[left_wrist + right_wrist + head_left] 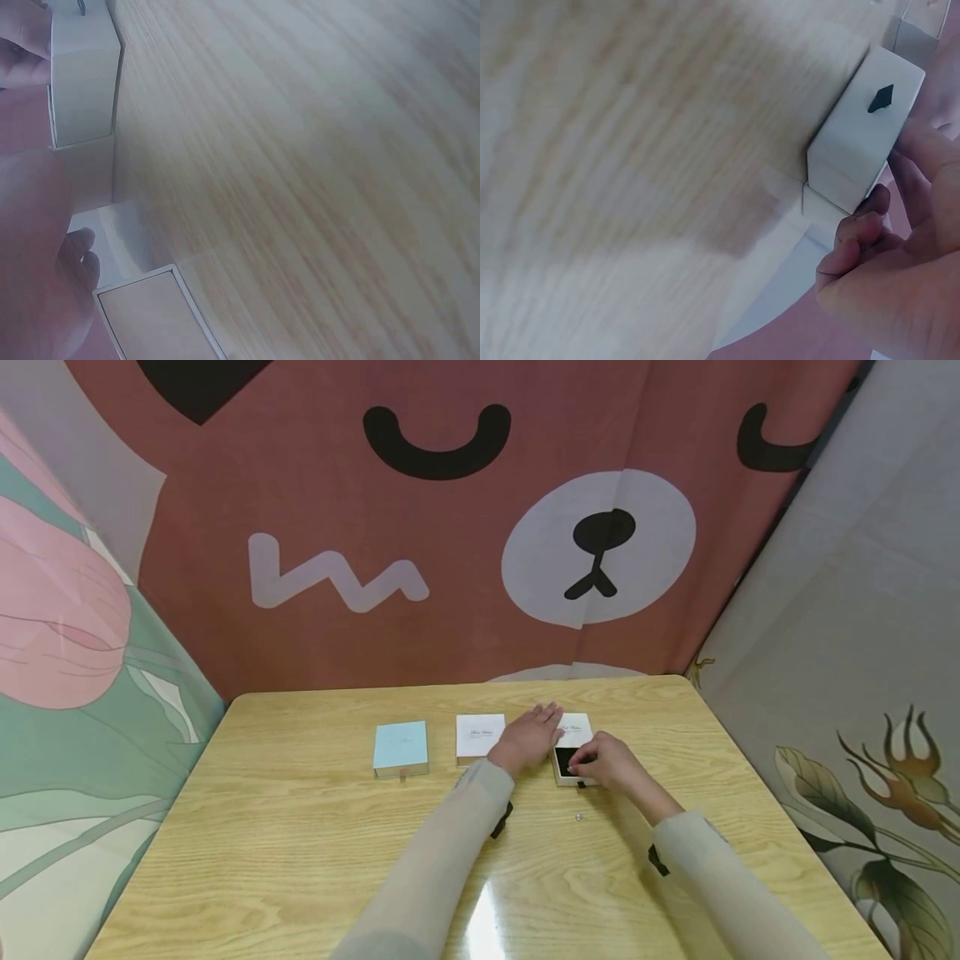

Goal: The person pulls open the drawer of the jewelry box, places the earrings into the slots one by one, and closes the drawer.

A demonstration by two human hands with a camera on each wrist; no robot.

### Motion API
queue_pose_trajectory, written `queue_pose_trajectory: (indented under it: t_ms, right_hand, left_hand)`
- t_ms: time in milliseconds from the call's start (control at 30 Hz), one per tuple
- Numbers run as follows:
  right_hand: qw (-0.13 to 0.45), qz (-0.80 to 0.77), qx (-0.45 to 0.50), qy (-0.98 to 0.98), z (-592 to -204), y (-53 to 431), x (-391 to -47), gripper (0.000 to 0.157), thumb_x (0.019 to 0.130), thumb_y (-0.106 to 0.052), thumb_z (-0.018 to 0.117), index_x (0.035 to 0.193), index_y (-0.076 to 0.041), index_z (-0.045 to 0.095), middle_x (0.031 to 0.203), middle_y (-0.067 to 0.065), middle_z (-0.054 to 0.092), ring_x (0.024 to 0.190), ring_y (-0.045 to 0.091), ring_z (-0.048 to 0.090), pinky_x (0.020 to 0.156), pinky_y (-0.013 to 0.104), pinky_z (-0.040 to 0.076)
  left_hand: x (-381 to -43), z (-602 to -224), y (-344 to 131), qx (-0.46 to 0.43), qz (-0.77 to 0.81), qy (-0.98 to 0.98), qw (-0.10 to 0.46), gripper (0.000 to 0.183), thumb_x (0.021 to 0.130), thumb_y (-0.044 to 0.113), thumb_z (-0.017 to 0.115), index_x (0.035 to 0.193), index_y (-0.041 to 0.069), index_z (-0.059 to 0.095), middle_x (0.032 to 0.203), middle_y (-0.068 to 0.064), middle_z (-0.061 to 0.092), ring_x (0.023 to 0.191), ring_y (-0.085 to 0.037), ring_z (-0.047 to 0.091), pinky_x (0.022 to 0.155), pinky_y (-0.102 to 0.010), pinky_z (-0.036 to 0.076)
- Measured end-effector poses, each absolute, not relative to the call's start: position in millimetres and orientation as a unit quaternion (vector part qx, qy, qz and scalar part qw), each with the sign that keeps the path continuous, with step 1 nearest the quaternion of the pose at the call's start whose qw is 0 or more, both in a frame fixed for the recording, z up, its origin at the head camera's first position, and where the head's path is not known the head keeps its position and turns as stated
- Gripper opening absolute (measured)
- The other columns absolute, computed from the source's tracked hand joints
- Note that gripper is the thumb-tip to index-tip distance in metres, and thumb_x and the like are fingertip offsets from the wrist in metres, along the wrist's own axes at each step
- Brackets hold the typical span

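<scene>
A white drawer box (576,722) with dark script on its lid lies at the right of the table. Its drawer (574,782) is pulled out toward me and shows a black inside. My left hand (531,737) reaches to the box's left side, fingers extended and touching it. Over the drawer, my right hand (611,763) has thumb and index finger close together with the tips at the black inside. Whether something small is between them cannot be seen. A tiny shiny piece (579,817) lies on the table just in front of the drawer.
A second white box (480,735) stands left of my left hand, partly behind that wrist. Farther left sits a light blue box (401,747) with a small pull tab. All stand on the wooden table (315,835), whose far edge meets a bear-print curtain (315,643).
</scene>
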State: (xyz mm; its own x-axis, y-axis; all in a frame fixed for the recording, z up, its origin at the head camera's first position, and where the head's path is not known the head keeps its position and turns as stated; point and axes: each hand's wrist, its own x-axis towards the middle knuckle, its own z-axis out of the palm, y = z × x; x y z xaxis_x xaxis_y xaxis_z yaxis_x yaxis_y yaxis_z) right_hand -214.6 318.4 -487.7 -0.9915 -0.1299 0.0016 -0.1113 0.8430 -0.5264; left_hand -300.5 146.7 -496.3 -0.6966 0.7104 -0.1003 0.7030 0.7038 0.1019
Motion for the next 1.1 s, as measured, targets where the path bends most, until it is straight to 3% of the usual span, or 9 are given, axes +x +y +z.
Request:
queue_pose_trajectory:
  t_ms: [667,900,1100]
  right_hand:
    - [0.060,-0.264,-0.052,0.961,-480,318,-217,0.005,0.085,-0.016,0.081,0.088,-0.012,0.082,0.089,0.003,0.064,0.084,0.017,0.054,0.077,0.036,0.047]
    - [0.059,-0.287,-0.030,0.956,-475,321,-213,0.015,0.087,-0.017,0.079,0.099,-0.009,0.081,0.089,0.003,0.066,0.079,0.017,0.054,0.069,0.032,0.045]
    - [0.035,-0.307,-0.032,0.950,-471,324,-207,0.023,0.090,-0.019,0.077,0.110,-0.007,0.078,0.096,0.007,0.067,0.082,0.020,0.058,0.071,0.035,0.049]
  left_hand:
    - [-299,-495,146,0.380,0.031,0.922,0.068,0.057,0.113,0.041,0.020,0.164,0.015,0.016,0.170,-0.001,0.015,0.156,-0.024,0.017,0.127,-0.030,0.015]
    - [-300,-496,147,0.377,0.030,0.923,0.065,0.057,0.112,0.042,0.020,0.164,0.018,0.016,0.170,0.002,0.015,0.156,-0.022,0.017,0.127,-0.028,0.015]
    - [-302,-498,148,0.380,0.033,0.922,0.072,0.057,0.113,0.042,0.019,0.164,0.017,0.014,0.171,0.000,0.014,0.156,-0.023,0.015,0.127,-0.030,0.015]
